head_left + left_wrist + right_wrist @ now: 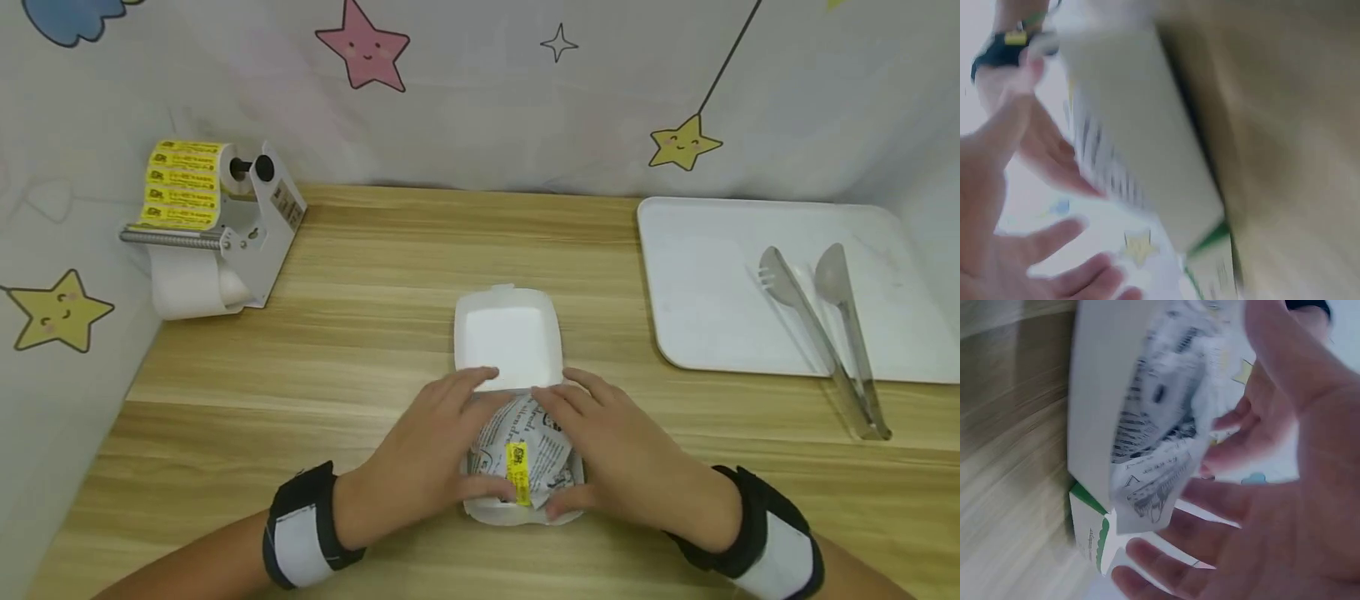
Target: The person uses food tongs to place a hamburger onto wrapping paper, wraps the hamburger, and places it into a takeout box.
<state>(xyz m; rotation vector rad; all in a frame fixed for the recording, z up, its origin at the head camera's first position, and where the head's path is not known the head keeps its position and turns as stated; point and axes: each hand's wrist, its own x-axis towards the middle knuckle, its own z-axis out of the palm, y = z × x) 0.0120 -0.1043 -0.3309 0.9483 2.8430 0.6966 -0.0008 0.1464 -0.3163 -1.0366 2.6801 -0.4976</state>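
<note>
A paper-wrapped bundle point(491, 442), printed with black lettering and bearing a yellow sticker point(517, 467), sits in the base of a white clamshell box point(525, 517). The box's lid point(510, 329) is folded open on the far side. My left hand point(420, 446) is at the bundle's left, thumb near the sticker's lower end. At the right, my right hand point(633, 450) has its fingers over the bundle's far edge and its thumb near the front. Both hands' fingers are spread and loosely bent. The right wrist view shows fingers beside the wrapper point(1160, 412); firm contact cannot be made out.
A label dispenser point(262, 242) with a roll of yellow stickers point(180, 187) stands at the back left. On the right, metal tongs point(847, 350) lie across a white tray point(705, 333), their joined end past its front edge. A star-patterned cloth point(480, 108) hangs behind the wooden table point(375, 292).
</note>
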